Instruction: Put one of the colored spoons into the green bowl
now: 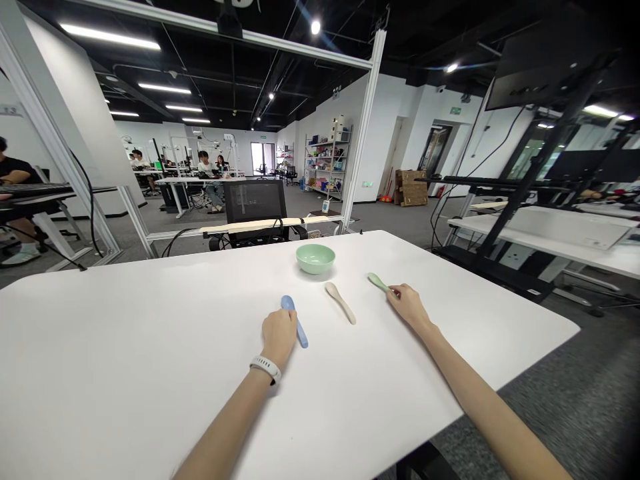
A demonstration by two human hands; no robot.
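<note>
My left hand (280,333) is closed around the middle of a blue spoon (302,335), whose bowl points away from me. On the right, my right hand (407,303) pinches the handle of a green spoon (377,281); the handle's end is mostly hidden by my fingers. Between the two hands a beige spoon (341,303) lies on the table, touched by neither. Behind these spoons stands a light green bowl (315,259), upright, near the far edge. A pale wristband (266,369) is on my left wrist.
The white table (150,353) carries these things. Past its far edge are a black mesh chair (255,200) and a metal frame (363,133). A black stand (520,193) rises at the right. Several people sit at desks in the background.
</note>
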